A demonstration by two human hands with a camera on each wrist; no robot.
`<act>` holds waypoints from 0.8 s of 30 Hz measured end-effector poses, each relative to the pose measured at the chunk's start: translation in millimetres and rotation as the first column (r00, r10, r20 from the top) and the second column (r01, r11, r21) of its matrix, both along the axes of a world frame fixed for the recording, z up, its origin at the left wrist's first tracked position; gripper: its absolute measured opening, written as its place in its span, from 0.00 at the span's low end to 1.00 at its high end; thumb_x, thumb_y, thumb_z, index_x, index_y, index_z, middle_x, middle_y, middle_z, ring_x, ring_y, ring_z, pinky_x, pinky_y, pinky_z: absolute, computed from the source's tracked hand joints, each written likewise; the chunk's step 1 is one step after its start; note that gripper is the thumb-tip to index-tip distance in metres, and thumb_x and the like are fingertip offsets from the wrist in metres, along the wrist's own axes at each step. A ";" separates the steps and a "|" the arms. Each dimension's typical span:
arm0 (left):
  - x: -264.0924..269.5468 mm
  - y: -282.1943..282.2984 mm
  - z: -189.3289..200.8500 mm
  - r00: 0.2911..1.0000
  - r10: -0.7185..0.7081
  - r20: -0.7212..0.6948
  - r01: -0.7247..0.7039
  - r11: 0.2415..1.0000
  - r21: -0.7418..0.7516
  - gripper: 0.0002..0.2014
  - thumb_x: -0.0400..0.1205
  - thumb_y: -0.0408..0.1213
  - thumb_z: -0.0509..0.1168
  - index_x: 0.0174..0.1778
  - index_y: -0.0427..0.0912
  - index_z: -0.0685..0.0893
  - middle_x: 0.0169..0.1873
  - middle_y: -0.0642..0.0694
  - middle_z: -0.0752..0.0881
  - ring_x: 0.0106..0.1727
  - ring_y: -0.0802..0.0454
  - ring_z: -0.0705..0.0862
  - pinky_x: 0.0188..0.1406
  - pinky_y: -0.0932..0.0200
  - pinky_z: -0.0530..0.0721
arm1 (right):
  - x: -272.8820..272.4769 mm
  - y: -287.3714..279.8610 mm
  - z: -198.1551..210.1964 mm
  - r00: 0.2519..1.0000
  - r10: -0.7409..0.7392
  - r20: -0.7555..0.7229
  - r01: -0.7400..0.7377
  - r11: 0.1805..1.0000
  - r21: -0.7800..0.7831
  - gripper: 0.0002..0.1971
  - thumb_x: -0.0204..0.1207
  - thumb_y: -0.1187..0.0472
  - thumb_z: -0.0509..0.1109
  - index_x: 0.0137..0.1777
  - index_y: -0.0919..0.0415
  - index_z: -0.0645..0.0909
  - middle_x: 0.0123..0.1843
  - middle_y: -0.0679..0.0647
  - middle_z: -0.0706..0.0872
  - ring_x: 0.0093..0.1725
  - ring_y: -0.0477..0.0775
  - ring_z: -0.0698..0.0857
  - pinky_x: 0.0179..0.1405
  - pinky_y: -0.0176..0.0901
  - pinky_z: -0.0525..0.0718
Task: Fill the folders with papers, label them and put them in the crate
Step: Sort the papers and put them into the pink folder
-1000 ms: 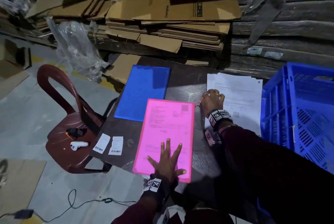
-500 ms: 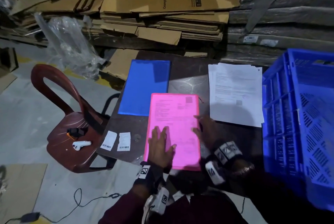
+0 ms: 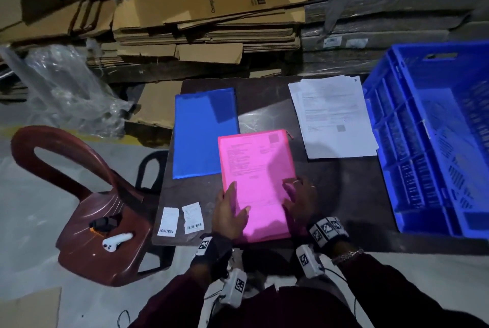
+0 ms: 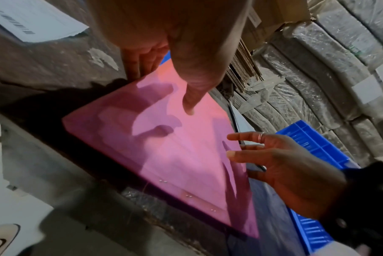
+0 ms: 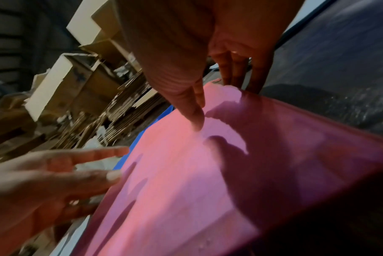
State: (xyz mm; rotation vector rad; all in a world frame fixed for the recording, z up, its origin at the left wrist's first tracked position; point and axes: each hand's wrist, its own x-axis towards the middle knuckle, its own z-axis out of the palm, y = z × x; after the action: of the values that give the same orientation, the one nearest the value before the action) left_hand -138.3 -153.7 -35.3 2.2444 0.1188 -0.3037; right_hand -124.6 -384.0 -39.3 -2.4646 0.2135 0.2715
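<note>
Your hands, left [image 3: 229,211] and right [image 3: 300,199], lie flat with fingers spread on the pink folder's [image 3: 258,168] near end; its long axis runs away from you, labels [image 3: 180,219] just left, nearer your left hand.

right hand [image 3: 300,202]: off papers, now on pink folder [image 3: 258,182] right edge | left hand [image 3: 230,212]: shifted to left edge

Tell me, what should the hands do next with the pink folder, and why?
Probably reach the left hand to one of the two white barcode labels beside it and stick it on. The translucent pink plastic folder already shows a printed sheet inside and lies flat under both hands, right hand included, but carries no label yet, and the blue plastic crate waits.
</note>
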 end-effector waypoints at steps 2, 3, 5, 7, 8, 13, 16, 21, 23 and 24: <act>2.8 4.7 -0.6 0.999 -0.003 0.035 0.002 1.000 0.013 0.40 0.72 0.42 0.74 0.81 0.47 0.68 0.65 0.42 0.75 0.64 0.52 0.76 0.63 0.62 0.75 | 2.0 -3.0 2.0 0.999 -0.041 -0.033 0.043 0.997 0.071 0.27 0.66 0.69 0.79 0.67 0.58 0.83 0.72 0.56 0.74 0.67 0.57 0.79 0.63 0.31 0.70; 4.7 7.4 -0.4 0.999 -0.011 0.036 0.011 1.000 0.021 0.41 0.71 0.37 0.76 0.81 0.46 0.69 0.63 0.41 0.75 0.62 0.53 0.76 0.62 0.66 0.73 | 2.8 -3.1 3.4 0.995 -0.073 -0.069 0.082 0.987 0.140 0.29 0.65 0.72 0.78 0.68 0.58 0.82 0.72 0.54 0.73 0.67 0.54 0.79 0.64 0.33 0.74; 5.6 12.5 1.5 0.998 -0.039 0.043 0.037 0.998 0.046 0.42 0.69 0.29 0.75 0.81 0.43 0.69 0.61 0.39 0.75 0.60 0.50 0.77 0.60 0.67 0.74 | 1.1 -3.4 6.8 0.967 -0.203 -0.157 0.250 0.880 0.403 0.32 0.64 0.78 0.73 0.70 0.57 0.80 0.73 0.50 0.77 0.66 0.51 0.82 0.60 0.43 0.85; 6.6 16.8 3.3 0.995 -0.084 0.045 0.082 0.995 0.060 0.44 0.67 0.27 0.75 0.81 0.42 0.69 0.59 0.37 0.77 0.59 0.46 0.78 0.61 0.58 0.79 | 0.3 -6.4 12.2 0.931 -0.267 -0.249 0.365 0.696 0.619 0.37 0.64 0.84 0.68 0.71 0.56 0.79 0.72 0.50 0.81 0.65 0.53 0.85 0.47 0.47 0.90; 7.2 18.0 3.4 0.995 -0.099 0.033 0.096 0.993 0.070 0.45 0.66 0.26 0.75 0.82 0.43 0.68 0.59 0.37 0.77 0.59 0.44 0.77 0.61 0.56 0.79 | 1.2 -9.8 13.3 0.929 -0.247 -0.275 0.369 0.652 0.663 0.39 0.64 0.87 0.67 0.72 0.56 0.79 0.72 0.50 0.81 0.63 0.54 0.85 0.43 0.47 0.90; 0.5 8.1 19.2 0.994 -0.102 -0.045 0.105 0.991 0.077 0.48 0.67 0.24 0.76 0.84 0.42 0.63 0.59 0.40 0.71 0.62 0.44 0.75 0.57 0.77 0.63 | 11.7 -30.9 24.4 0.975 -0.069 -0.213 0.198 0.708 0.678 0.41 0.62 0.89 0.67 0.74 0.57 0.78 0.71 0.49 0.82 0.73 0.50 0.79 0.53 0.40 0.88; -9.3 -6.0 23.4 0.998 -0.045 -0.048 0.045 0.999 0.004 0.50 0.66 0.23 0.79 0.83 0.39 0.63 0.57 0.42 0.68 0.62 0.49 0.70 0.58 0.88 0.59 | 25.9 -49.4 48.2 0.988 0.106 -0.110 -0.028 0.833 0.553 0.38 0.64 0.85 0.72 0.73 0.55 0.77 0.63 0.49 0.84 0.53 0.46 0.85 0.38 0.24 0.81; -41.7 -38.4 11.6 0.992 0.118 -0.045 -0.119 0.993 -0.004 0.50 0.65 0.33 0.83 0.83 0.46 0.65 0.54 0.47 0.70 0.53 0.54 0.76 0.56 0.70 0.76 | 70.5 -75.3 48.0 0.898 0.436 -0.060 -0.396 0.860 0.322 0.35 0.64 0.84 0.72 0.62 0.46 0.81 0.64 0.53 0.83 0.46 0.45 0.81 0.33 0.24 0.78; -61.8 -60.4 -0.7 0.981 0.187 -0.052 -0.186 0.982 0.010 0.47 0.66 0.36 0.83 0.81 0.52 0.69 0.46 0.47 0.73 0.38 0.56 0.79 0.45 0.59 0.85 | 89.0 -75.9 39.1 0.852 0.523 0.004 -0.513 0.834 0.204 0.36 0.65 0.85 0.67 0.69 0.53 0.82 0.65 0.53 0.85 0.57 0.48 0.83 0.45 0.26 0.83; -71.4 -72.7 -6.5 0.976 0.210 -0.053 -0.211 0.978 -0.008 0.46 0.66 0.36 0.82 0.80 0.55 0.69 0.42 0.47 0.75 0.33 0.57 0.80 0.41 0.57 0.87 | 96.6 -73.1 36.1 0.819 0.570 0.064 -0.572 0.805 0.157 0.35 0.64 0.84 0.64 0.68 0.55 0.83 0.66 0.54 0.86 0.62 0.47 0.83 0.57 0.33 0.84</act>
State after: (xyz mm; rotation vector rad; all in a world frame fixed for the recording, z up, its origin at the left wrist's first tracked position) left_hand -209.8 -226.4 -41.9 2.1882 0.3779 -0.2467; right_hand -28.0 -457.2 -3.2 -2.2986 -0.5574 0.5039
